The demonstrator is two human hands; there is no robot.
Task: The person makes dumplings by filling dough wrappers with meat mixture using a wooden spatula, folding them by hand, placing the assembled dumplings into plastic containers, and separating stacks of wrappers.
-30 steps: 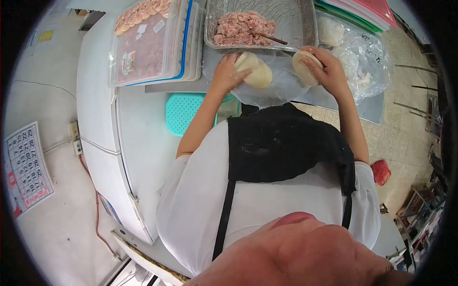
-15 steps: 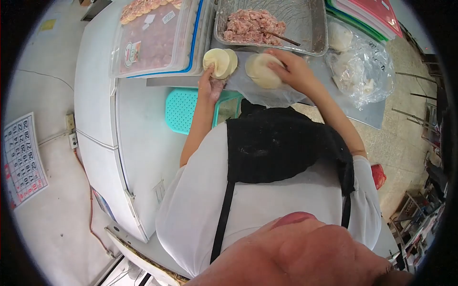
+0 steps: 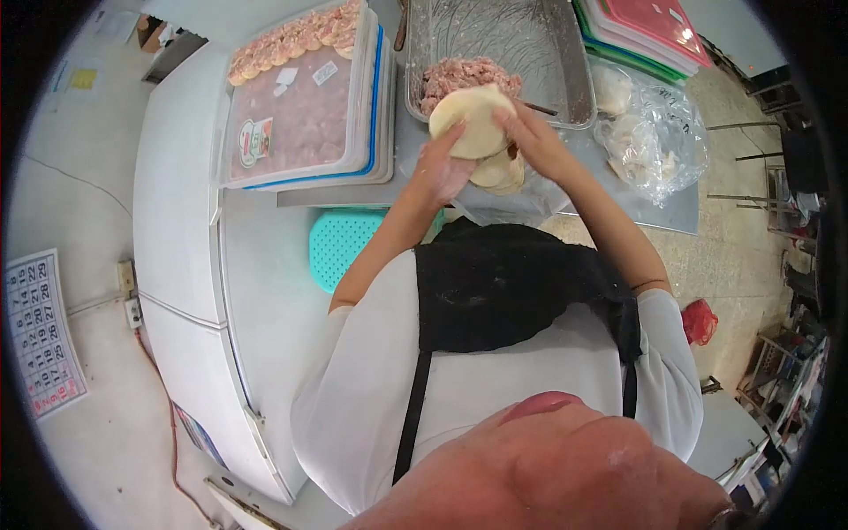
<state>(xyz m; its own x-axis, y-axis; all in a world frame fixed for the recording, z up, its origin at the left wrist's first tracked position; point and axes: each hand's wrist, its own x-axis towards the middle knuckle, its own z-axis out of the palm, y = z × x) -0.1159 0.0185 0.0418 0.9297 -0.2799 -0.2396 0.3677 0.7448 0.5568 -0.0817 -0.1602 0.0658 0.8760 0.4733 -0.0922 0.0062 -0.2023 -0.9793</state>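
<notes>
My left hand [image 3: 442, 166] and my right hand [image 3: 536, 141] hold round, pale dough wrappers [image 3: 477, 115] between them. The wrappers are raised above the work surface, and I cannot tell how many are in my fingers. Fingers of my left hand press on the near left edge, while those of my right hand close on the right side. Just below lie more round wrappers [image 3: 500, 177] on a clear plastic sheet [image 3: 521, 208]. Behind my hands, ground meat [image 3: 459, 75] sits in a metal tray [image 3: 579, 88], with a thin brown stick partly hidden by the right hand.
To the left stand stacked plastic boxes [image 3: 287, 141], with rows of filled dumplings on top. Clear plastic bags [image 3: 654, 146] with pale dough lie on the right, near a stack of coloured trays or lids [image 3: 632, 35]. A turquoise perforated basket [image 3: 343, 247] sits below the table edge.
My left hand has moved right, bringing its wrappers over beside my right hand. Both hands now grip wrappers together, above others left lying on the plastic. The view has shifted slightly.
</notes>
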